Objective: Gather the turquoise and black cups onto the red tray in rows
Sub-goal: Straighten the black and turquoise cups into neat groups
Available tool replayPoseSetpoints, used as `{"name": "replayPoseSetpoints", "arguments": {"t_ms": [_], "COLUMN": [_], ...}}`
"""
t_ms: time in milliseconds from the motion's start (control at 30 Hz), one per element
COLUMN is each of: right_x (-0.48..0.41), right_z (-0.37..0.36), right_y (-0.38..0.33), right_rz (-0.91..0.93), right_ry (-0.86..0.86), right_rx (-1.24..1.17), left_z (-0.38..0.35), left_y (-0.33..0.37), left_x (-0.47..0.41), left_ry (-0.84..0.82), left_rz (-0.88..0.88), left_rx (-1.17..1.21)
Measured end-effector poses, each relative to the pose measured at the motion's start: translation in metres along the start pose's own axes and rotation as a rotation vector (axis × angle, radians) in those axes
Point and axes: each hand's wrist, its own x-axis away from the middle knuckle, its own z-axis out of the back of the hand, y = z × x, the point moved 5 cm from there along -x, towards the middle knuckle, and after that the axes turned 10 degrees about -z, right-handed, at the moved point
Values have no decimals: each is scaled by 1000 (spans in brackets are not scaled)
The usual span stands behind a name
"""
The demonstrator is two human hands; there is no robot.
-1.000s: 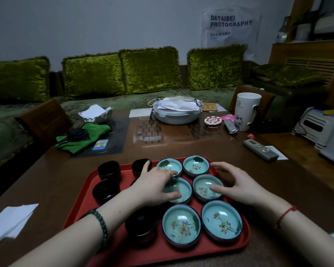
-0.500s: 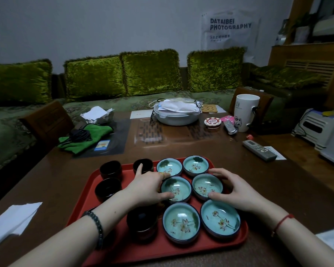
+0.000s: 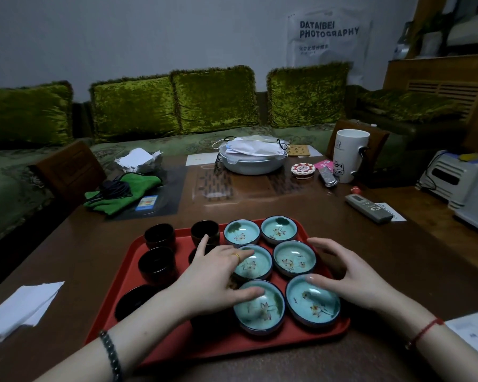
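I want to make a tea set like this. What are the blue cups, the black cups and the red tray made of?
The turquoise cups look like glazed ceramic: shiny, with painted flowers inside. The black cups seem glossy too, perhaps dark-glazed ceramic; it is too dim to be sure. The red tray looks like smooth matte plastic with a raised moulded rim.

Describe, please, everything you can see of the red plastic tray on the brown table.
The red plastic tray is rectangular with rounded corners and a low raised rim, and it lies flat on the glossy brown wooden table, near the person's edge. Six turquoise flower-painted cups stand on its right half in three rows of two. Black cups stand on its left half, partly hidden by the left hand. The right hand reaches over its right rim. Its surface looks smooth and matte.
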Motion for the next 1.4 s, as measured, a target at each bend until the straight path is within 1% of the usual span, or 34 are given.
{"name": "replayPoseSetpoints", "arguments": {"t_ms": [133,400,533,700,833,1000,1167,1267,1400], "right_x": [25,53,54,53,52,36,3,-24,-60], "right_z": [-5,-18,-20,-20,-15,-12,-26,-43,-66], "right_y": [8,6,4,3,-7,-39,-83,-105,-128], "right_rz": [-26,58,73,74,84,150,204,228,261], "right_ry": [-55,-30,4,-11,-20,-9,-62,-94,-113], "right_rx": [8,-6,-12,17,47,68,75,57,86], "left_z": [-7,-16,-19,-18,-8,24,54,64,63], "left_y": [16,26,26,26,20,-5,-53,-87,-130], "left_x": [19,32,33,34,40,55,69,74,77], "left_ry": [-25,-60,-43,-31,44,240,339,399,387], "left_rz": [-46,-33,-29,-36,-28,-30,72,188,332], "left_rx": [-98,-182,-194,-178,-109,-26,112,194,273]}}
